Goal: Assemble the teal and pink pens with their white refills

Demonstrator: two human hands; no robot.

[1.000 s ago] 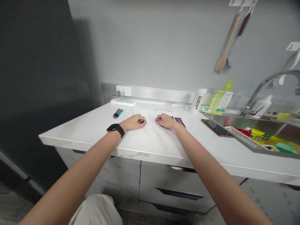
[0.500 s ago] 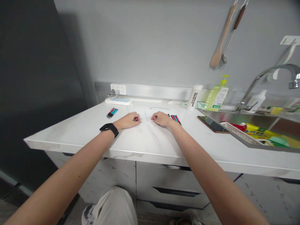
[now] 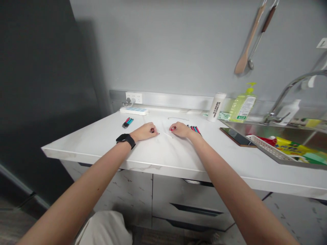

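Observation:
My left hand [image 3: 147, 131], with a black watch on the wrist, rests on the white countertop [image 3: 102, 143]. Its fingers are closed round a dark pen piece, mostly hidden, whose small tip pokes out toward the right. My right hand [image 3: 180, 130] pinches a small red pen piece, largely covered by the fingers. On the counter between the hands lies a thin white pen refill [image 3: 166, 134]. Several red, blue and black pens [image 3: 195, 129] lie just beyond my right wrist. Farther left is a small group of red and blue pens [image 3: 127, 123].
A power strip [image 3: 134, 111] lies along the back wall. A thin grey strand [image 3: 178, 118] is behind the hands. To the right stand a white bottle [image 3: 216, 107] and a soap dispenser [image 3: 242, 106]. A phone [image 3: 237, 137] lies beside the sink [image 3: 301, 166].
The whole scene has shifted slightly right as the head turned left. Both hands keep nearly the same place on the counter and the same closed grips.

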